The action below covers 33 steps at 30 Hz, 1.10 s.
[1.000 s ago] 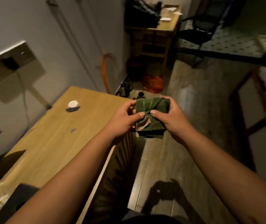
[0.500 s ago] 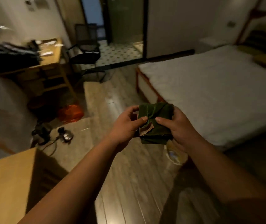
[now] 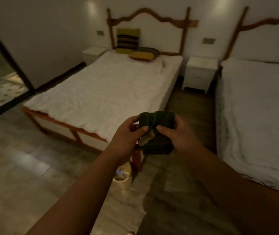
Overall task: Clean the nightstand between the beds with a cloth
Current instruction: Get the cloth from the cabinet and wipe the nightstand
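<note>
Between the two beds, against the far wall, stands the white nightstand point(image 3: 200, 72), its sides close to the mattress edge of the left bed point(image 3: 105, 92) and of the right bed point(image 3: 257, 116). A strip of wooden floor point(image 3: 186, 107) runs up to it between the bed frames, narrow but open. Well short of it, held in the air over the left bed's foot corner, is the folded dark green cloth point(image 3: 157, 133). The left hand point(image 3: 127, 134) pinches its left edge with thumb and curled fingers; the right hand point(image 3: 179, 134) grips its right edge the same way. Below the left forearm a small pale basket point(image 3: 123, 177) sits on the floor by the bed leg.
</note>
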### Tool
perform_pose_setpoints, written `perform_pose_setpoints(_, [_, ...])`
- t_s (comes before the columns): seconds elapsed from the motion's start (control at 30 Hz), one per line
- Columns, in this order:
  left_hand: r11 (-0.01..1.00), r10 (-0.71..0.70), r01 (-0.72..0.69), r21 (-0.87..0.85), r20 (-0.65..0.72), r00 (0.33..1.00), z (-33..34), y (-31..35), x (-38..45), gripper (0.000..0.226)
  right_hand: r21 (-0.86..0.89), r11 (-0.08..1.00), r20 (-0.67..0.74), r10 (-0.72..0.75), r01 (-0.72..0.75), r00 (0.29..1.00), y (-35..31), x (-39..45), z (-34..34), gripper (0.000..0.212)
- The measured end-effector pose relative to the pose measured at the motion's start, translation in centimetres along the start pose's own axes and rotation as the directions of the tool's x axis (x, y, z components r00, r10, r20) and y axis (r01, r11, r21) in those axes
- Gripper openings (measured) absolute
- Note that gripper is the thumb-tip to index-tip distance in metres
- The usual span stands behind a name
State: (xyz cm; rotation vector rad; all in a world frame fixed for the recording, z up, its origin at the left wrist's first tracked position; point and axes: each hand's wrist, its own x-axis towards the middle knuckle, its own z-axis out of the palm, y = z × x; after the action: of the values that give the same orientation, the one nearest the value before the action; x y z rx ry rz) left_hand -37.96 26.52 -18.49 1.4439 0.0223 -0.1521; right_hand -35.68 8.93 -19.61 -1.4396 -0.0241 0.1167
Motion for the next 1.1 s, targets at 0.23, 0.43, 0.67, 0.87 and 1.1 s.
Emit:
perform_pose_setpoints(0.23, [0.997,-0.015,-0.001,0.073,0.227,0.974,1.3,0.7,6.5,0.036,0.003,1.000,-0.232,-0.027,0.028,0.972,0.6,2.4,-2.2,0.038])
perform_pose_setpoints(0.43, [0.991,-0.029,-0.019,0.134,0.347,0.937,1.1,0.6,12.1,0.036,-0.078,0.996,-0.342,-0.060,0.036,0.938,1.0,5.6,-2.9,0.035])
perform_pose_setpoints(0.67, [0.984,-0.056,-0.018,0.180,0.400,0.915,4.3,-0.5,20.4,0.036,-0.096,0.995,-0.400,-0.050,0.013,0.915,1.7,11.3,-7.8,0.034])
perform_pose_setpoints(0.87, [0.982,-0.064,-0.015,0.188,0.404,0.913,10.3,-1.0,29.5,0.036,-0.135,0.991,-0.411,-0.071,0.016,0.909,0.9,19.1,-15.5,0.037])
perform_pose_setpoints(1.1, [0.985,-0.050,-0.012,0.172,0.353,0.934,18.4,1.0,40.3,0.037,-0.136,0.990,-0.374,-0.083,0.034,0.924,-3.3,28.7,-24.6,0.040])
